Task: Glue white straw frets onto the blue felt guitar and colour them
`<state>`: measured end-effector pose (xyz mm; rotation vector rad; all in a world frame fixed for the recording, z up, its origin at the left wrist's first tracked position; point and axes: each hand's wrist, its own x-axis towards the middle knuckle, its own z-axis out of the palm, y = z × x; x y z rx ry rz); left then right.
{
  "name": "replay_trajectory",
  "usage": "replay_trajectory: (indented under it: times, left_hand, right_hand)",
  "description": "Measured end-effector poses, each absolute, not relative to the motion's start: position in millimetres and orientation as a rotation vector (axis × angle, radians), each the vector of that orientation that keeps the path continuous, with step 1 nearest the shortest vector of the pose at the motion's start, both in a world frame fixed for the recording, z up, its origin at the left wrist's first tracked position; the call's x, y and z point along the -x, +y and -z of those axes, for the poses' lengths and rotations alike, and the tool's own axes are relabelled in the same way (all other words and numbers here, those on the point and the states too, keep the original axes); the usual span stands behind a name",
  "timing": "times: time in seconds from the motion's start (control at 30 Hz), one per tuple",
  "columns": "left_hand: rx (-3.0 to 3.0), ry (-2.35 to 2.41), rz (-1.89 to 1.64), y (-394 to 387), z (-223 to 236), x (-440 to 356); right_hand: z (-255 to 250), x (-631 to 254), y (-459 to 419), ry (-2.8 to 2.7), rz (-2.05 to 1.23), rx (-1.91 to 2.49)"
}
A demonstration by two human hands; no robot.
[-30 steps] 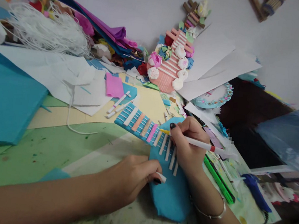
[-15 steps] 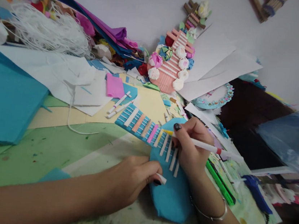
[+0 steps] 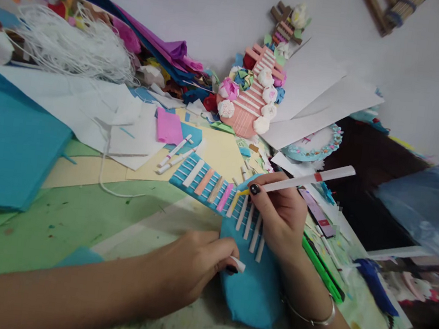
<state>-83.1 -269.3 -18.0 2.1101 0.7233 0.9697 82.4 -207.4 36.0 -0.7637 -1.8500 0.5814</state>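
A blue paper-covered guitar model (image 3: pixel 249 296) lies on the table, its neck pointing up and left. White strings run along the neck, crossed by short strips in white, orange, tan, pink and yellow. In my right hand (image 3: pixel 283 215) is a white felt-tip marker (image 3: pixel 301 181) with a red band; its yellow tip touches the partly coloured yellow strip (image 3: pixel 234 203). My left hand (image 3: pixel 199 263) is closed at the guitar's left edge, pinching a small white marker cap (image 3: pixel 237 264) between thumb and finger.
Two white markers (image 3: pixel 175 153) lie beyond the neck. A pink-and-white flowered guitar model (image 3: pixel 247 96) leans against the wall. White string (image 3: pixel 74 42) is heaped at back left, blue paper (image 3: pixel 9 144) below it. A green cutter (image 3: pixel 322 268) and a blue glue gun (image 3: pixel 376 285) lie right.
The marker's rear end has swung upward as my right hand tilts it, the tip staying on the yellow strip. My left hand and the guitar have hardly moved.
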Motion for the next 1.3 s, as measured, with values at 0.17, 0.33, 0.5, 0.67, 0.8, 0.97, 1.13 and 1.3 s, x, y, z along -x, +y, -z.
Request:
replay_trajectory:
  times: [0.17,0.33,0.5,0.67,0.8,0.97,1.13,1.3]
  left_hand:
    - [-2.172,0.710,-0.990,-269.7,21.0,83.7]
    - [-2.197,0.679,-1.011,-269.7,22.7,84.1]
    - [-2.178,0.684,-0.964,-268.6,21.8,83.9]
    - [-2.175,0.694,-0.958,-268.8,20.9,83.7]
    - [-2.179,0.688,-0.966,-269.4,19.9,83.6]
    - [-2.188,0.689,-0.993,-269.4,19.8,84.0]
    - [-2.186,0.688,-1.013,-269.9,21.4,83.8]
    - [-2.179,0.690,-1.003,-269.2,21.2,84.2]
  right_hand:
    - [-34.4,-83.8,-207.9,-1.945,-0.506,0.772]
    - [-34.1,-83.9,-206.1,-1.968,-0.476,0.779]
    - [-34.5,-82.1,-206.0,-1.929,-0.422,0.813]
    - [-33.9,-79.2,-207.3,-1.893,-0.436,0.806]
    - [-33.4,-77.1,-208.3,-1.829,-0.415,0.825]
    - [-33.2,-79.4,-208.8,-1.926,-0.428,0.792]
    - [-32.7,-79.5,-207.4,-1.895,-0.396,0.817]
    - [-33.4,-79.3,-208.3,-1.824,-0.465,0.776]
